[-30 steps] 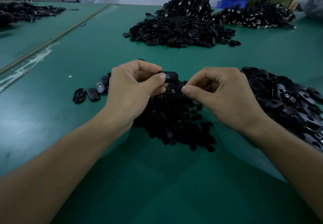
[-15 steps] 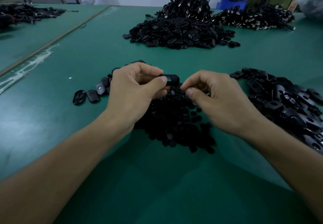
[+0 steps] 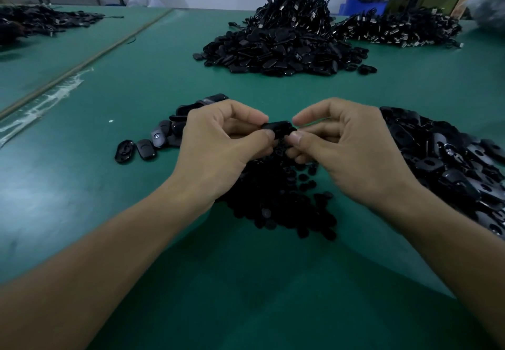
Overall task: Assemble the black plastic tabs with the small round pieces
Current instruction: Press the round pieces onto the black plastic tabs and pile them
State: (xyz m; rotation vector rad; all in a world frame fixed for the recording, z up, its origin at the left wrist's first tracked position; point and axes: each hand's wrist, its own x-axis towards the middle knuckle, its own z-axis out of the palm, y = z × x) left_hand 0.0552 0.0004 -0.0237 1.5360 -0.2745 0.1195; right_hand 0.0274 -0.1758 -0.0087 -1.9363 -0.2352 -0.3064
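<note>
My left hand (image 3: pixel 218 144) pinches a black plastic tab (image 3: pixel 277 126) between thumb and fingers, just above the table. My right hand (image 3: pixel 347 144) meets it from the right, thumb and forefinger curled at the tab's right end; whether they hold a small round piece is hidden. Under both hands lies a heap of small round black pieces (image 3: pixel 278 202). A pile of loose black tabs (image 3: pixel 448 163) sits to the right. A short row of tabs (image 3: pixel 153 144) lies to the left of my left hand.
A big mound of black tabs topped with cables (image 3: pixel 281 46) stands at the back centre. More cables (image 3: pixel 396 29) lie at the back right, with a blue bin (image 3: pixel 363 2) behind them. Another dark pile (image 3: pixel 41 21) is far left. A seam (image 3: pixel 82 62) crosses the green table (image 3: pixel 246 295).
My right hand has moved left until its fingertips touch the tab in my left hand. The left hand kept its hold and stayed almost in place.
</note>
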